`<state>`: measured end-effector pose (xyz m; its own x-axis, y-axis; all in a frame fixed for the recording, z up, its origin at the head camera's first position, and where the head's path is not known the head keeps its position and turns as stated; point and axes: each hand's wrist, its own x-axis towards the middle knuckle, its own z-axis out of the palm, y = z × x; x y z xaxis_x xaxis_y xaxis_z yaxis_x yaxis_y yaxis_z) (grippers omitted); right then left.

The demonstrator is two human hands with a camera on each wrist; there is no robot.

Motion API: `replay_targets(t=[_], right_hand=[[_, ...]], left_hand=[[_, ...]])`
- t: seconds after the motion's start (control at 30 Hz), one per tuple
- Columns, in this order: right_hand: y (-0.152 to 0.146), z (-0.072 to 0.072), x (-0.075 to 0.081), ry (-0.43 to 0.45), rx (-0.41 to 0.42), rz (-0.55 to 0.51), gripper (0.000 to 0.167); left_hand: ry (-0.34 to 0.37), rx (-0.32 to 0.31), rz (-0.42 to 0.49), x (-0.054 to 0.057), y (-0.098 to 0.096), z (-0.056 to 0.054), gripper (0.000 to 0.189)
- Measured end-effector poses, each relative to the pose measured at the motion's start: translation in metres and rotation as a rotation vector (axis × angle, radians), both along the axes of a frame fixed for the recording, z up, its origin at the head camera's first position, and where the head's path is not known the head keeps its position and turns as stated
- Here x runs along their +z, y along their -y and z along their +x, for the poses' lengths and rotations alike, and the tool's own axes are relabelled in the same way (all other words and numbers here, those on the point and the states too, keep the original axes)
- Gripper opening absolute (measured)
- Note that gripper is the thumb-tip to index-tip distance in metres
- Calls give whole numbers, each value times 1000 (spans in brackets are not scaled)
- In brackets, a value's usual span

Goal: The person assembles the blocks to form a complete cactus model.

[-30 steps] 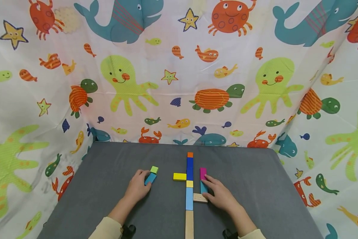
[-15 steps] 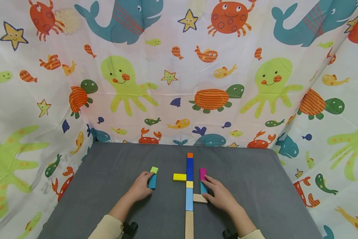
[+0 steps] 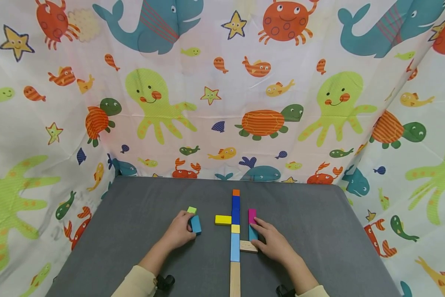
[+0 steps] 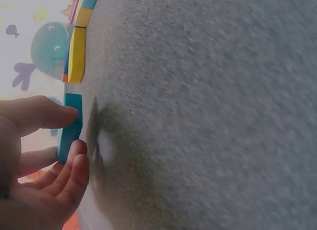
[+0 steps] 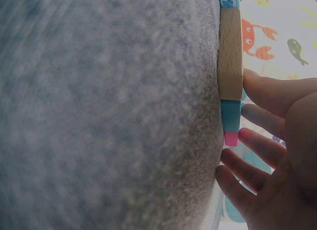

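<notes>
My left hand pinches a blue rectangular block between thumb and fingers, left of the block row. In the left wrist view this blue block is tilted, with a shadow beside it. A light green block lies just beyond those fingertips. On the right, my right hand rests with spread fingers against a teal block and a magenta block set end to end. Its thumb touches a short wooden block, which also shows in the right wrist view as a pale wood-grained block.
A straight row runs up the grey table: a long wooden block, a light blue block, a small yellow block, dark blue blocks and an orange block. A yellow block juts left. Printed cloth surrounds the table.
My left hand has turned the blue block and shifted it right, away from the light green block, which stays in place. My right hand has kept still.
</notes>
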<state>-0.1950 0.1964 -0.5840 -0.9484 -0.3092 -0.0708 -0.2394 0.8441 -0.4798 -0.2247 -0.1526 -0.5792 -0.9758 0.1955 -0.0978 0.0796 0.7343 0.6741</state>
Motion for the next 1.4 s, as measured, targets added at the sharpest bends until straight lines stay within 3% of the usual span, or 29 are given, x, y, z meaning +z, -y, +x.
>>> replay_targets(t=[0.17,0.43,0.77,1.07,1.4], right_hand=[[0,0,0,-4,-1,-3,60],[0,0,-1,-4,-3,-8,60],[-2,0,-1,-6,0,-19,59],[-1,-1,-1,-3,4,-17,59],[-2,-1,-2,-11,9,-15,60]], left_hand=[[9,25,58,6,-8,-6,65],[-15,42,126,12,-25,-26,65],[-33,-17,170,10,-52,-48,62],[-8,-10,111,-1,-63,-57,61],[-32,-16,124,-16,-72,-62,60]])
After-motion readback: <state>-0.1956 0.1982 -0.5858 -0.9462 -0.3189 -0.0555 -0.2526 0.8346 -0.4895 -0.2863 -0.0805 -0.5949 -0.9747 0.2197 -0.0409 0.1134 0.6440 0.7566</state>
